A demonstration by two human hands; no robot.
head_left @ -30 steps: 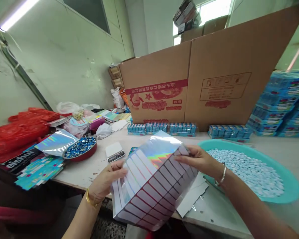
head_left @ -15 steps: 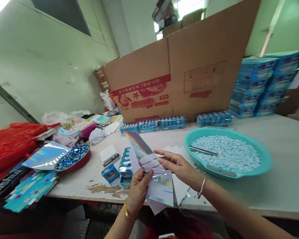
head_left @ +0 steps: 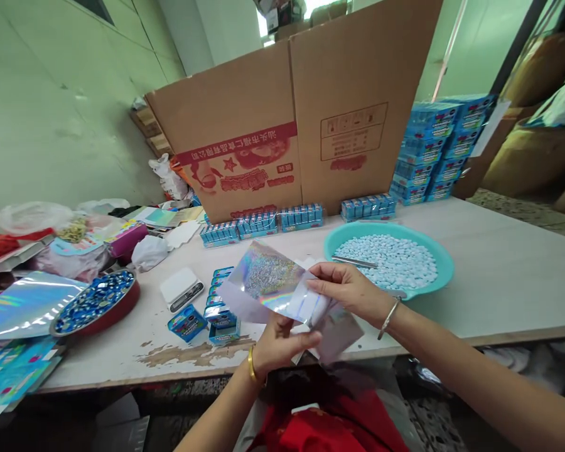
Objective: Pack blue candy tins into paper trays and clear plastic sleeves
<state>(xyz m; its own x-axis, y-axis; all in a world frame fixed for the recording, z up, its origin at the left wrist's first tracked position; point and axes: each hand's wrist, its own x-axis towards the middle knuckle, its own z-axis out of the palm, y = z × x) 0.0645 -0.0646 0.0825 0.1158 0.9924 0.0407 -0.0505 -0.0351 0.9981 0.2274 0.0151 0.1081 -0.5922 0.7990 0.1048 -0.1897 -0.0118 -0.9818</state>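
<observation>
A shiny holographic sheet [head_left: 268, 273] with a glittery rainbow face is held over the table's front part, tilted. My right hand [head_left: 353, 289], with a silver bangle, pinches its right edge between thumb and fingers. Below it, my left hand [head_left: 282, 348], wearing a gold bangle, is closed at the lower edge of the sheets, some fingers hidden behind them. Another loose sheet [head_left: 339, 336] hangs beneath, blurred. Just left of the sheets stand small blue printed boxes [head_left: 221, 316] in a row and a single blue box [head_left: 187, 322].
A turquoise basin [head_left: 445, 267] of pale blue pieces holds a metal tool [head_left: 358, 262]. A white scale [head_left: 181, 289], a red bowl [head_left: 122, 307] of blue wrapped pieces and holographic sheeting [head_left: 23, 307] lie left. A cardboard panel [head_left: 245, 113] and stacked blue packs [head_left: 424, 150] stand behind.
The view has turned right. The upper holographic sheet has swung flatter and shows more of its glittery face. My right fingers, outstretched earlier, now pinch its edge.
</observation>
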